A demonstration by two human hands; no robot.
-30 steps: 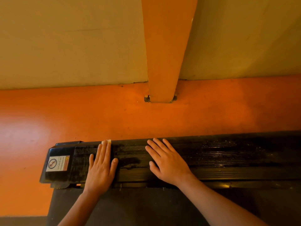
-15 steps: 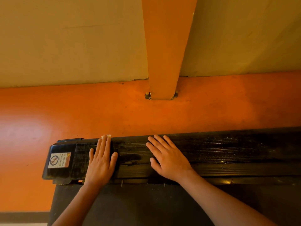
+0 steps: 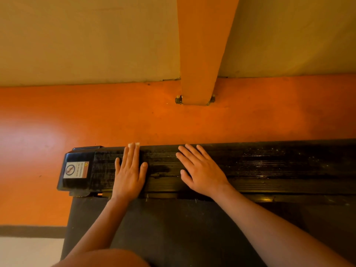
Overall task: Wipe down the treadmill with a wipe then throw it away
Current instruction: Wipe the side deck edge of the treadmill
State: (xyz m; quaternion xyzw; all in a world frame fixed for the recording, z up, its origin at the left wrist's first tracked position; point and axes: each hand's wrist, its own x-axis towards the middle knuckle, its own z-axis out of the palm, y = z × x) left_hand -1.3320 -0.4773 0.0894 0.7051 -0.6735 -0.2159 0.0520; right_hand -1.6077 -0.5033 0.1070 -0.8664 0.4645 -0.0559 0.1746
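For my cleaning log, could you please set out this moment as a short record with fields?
left hand: flat on the treadmill rail, pressing the wipe
wipe: mostly hidden, white edge shows past the fingertips
right hand: flat on the rail, fingers spread, holding nothing
end cap: left of the left hand, bears a warning sticker
floor: orange

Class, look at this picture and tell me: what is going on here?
A person is wiping a treadmill's black side rail. The left hand presses a white wipe flat on the rail near the end cap; only its edge shows past the fingertips. The right hand lies flat beside it, holding nothing. The wipe is not yet thrown away.
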